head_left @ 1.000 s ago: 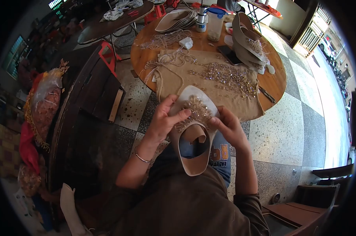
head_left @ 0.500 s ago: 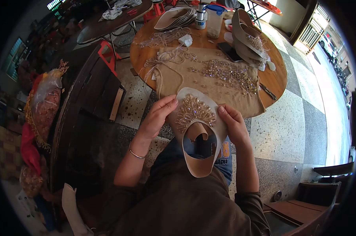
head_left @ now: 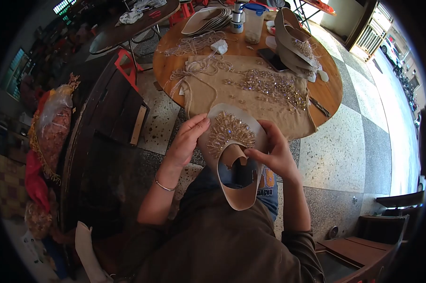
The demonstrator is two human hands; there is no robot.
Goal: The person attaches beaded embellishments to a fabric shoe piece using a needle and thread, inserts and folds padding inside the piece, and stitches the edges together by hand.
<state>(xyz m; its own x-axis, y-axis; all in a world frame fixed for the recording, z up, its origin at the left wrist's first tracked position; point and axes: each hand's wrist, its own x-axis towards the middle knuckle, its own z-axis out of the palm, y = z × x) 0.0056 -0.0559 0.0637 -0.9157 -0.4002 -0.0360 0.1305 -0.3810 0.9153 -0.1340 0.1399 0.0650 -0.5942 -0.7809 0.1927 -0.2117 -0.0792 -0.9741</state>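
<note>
A beige shoe upper (head_left: 238, 199) is held above my lap at the table's near edge, its toe end pointing away from me. Clear and gold beadwork (head_left: 229, 133) fans out over the front, above the open foot hole. My left hand (head_left: 184, 141) pinches the upper's left edge between thumb and fingers. On the opposite side my right hand (head_left: 278, 153) grips the upper, fingers behind the edge and thumb at the rim of the opening. Just beyond lies a tan cloth (head_left: 260, 121) with loose shiny beads (head_left: 274, 88) scattered on it.
On the round wooden table (head_left: 333, 87) are strands of cord (head_left: 201, 70), crumpled tissue (head_left: 219, 46), a phone (head_left: 271, 58), a blue-lidded jug (head_left: 254, 28), a slim dark tool (head_left: 320, 107), stacked plain uppers (head_left: 206, 22) and beaded uppers (head_left: 290, 54). A dark wooden cabinet (head_left: 111, 104) stands left.
My right hand has shifted its grip: the thumb moved from the upper's outer right edge in to the foot opening's rim. The left hand keeps its hold.
</note>
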